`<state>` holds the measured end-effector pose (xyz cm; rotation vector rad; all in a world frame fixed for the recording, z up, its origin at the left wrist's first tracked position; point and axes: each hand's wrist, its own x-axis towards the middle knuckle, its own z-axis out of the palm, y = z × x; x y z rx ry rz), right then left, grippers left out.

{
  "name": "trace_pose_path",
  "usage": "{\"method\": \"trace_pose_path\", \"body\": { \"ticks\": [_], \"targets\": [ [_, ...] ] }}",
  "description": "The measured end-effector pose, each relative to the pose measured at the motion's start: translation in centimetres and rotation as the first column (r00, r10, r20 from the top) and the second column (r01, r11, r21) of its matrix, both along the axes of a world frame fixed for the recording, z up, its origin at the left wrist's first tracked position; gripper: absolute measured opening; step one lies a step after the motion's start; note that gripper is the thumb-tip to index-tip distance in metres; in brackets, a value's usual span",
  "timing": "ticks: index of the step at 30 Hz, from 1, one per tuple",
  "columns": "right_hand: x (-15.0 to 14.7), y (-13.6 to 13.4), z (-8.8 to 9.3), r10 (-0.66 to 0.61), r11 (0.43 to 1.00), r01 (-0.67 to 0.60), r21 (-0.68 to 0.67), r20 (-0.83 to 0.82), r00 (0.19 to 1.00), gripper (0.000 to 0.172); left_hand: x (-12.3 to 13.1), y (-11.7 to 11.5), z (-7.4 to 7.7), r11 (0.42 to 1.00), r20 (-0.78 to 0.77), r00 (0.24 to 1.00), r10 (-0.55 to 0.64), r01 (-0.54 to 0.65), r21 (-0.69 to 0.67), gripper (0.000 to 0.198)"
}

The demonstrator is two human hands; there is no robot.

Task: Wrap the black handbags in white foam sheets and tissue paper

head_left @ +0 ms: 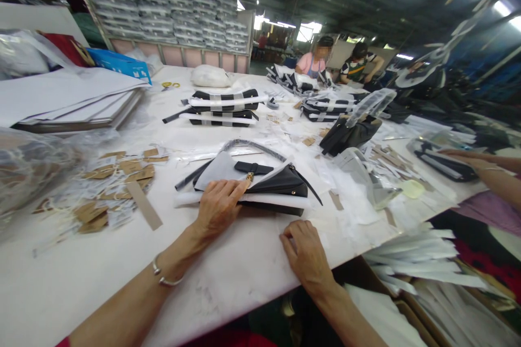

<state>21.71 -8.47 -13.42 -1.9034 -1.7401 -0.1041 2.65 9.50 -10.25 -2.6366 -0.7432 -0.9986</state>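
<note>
A black handbag [280, 183] lies on the white table, its wrapped handle arching behind it and a white padding strip along its near side. My left hand [222, 203] rests on the bag's near left part, fingers over the white wrap and fingertips close to the gold clasp [249, 177]; it is closed on the bag. To the right and nearer me, my right hand [305, 246] stands on the table just in front of the bag, its fingers curled together. Whether anything small is under those fingers is hidden.
Brown tags [140, 173] lie left, beside a cardboard strip [144, 206]. Wrapped bags [222, 108] are stacked behind; another black bag [350, 133] stands back right. A person's hands [468, 160] touch a bag at right. Boxes of white strips [423, 260] sit below the table edge.
</note>
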Motion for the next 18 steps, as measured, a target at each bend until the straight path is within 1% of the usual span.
{"method": "trace_pose_path", "body": {
  "ticks": [2, 4, 5, 7, 9, 10, 12, 13, 15, 18],
  "targets": [
    [-0.2, -0.4, 0.0, 0.048, 0.999, -0.048, -0.019, 0.014, 0.999, 0.016, 0.0, 0.0, 0.0, 1.000, 0.002, 1.000, -0.004, 0.004, -0.012, 0.044],
    [0.4, -0.7, 0.1, 0.104, 0.994, -0.102, -0.045, 0.036, 0.994, 0.015, -0.1, 0.0, 0.0, 1.000, -0.002, 1.000, -0.001, 0.001, -0.023, 0.046],
    [1.3, -0.8, 0.2, 0.128, 0.991, -0.124, -0.055, 0.056, 0.990, 0.014, -0.1, 0.0, -0.1, 1.000, -0.004, 1.000, -0.002, 0.002, -0.029, 0.046],
    [4.0, -0.8, 0.1, 0.141, 0.990, -0.136, -0.049, 0.127, 0.982, 0.013, -0.2, -0.1, -0.2, 0.999, -0.002, 1.000, -0.006, 0.006, -0.037, 0.044],
    [7.6, -0.6, -0.1, 0.082, 0.996, -0.086, 0.007, 0.228, 0.970, 0.016, -0.2, -0.1, -0.2, 0.999, 0.002, 1.000, -0.008, 0.008, -0.039, 0.041],
    [9.4, -0.5, -0.2, 0.019, 0.998, -0.033, 0.049, 0.267, 0.963, 0.020, -0.2, -0.1, -0.3, 0.999, 0.003, 1.000, -0.007, 0.007, -0.041, 0.040],
    [12.2, -0.6, -0.7, -0.073, 0.994, 0.046, 0.098, 0.295, 0.953, 0.030, -0.3, -0.2, -0.3, 0.999, 0.004, 1.000, -0.009, 0.009, -0.049, 0.040],
    [12.9, -0.7, -0.9, -0.098, 0.992, 0.071, 0.101, 0.293, 0.951, 0.035, -0.3, -0.2, -0.2, 0.999, 0.001, 1.000, -0.014, 0.014, -0.052, 0.040],
    [13.1, -0.9, -1.3, -0.098, 0.994, 0.077, 0.082, 0.287, 0.953, 0.040, -0.3, -0.2, -0.2, 0.998, -0.001, 1.000, -0.023, 0.023, -0.052, 0.039],
    [10.8, -0.4, -1.7, -0.039, 0.997, 0.020, 0.068, 0.290, 0.956, 0.045, -0.3, -0.2, -0.1, 0.999, 0.003, 1.000, -0.023, 0.023, -0.042, 0.037]
  ]
}}
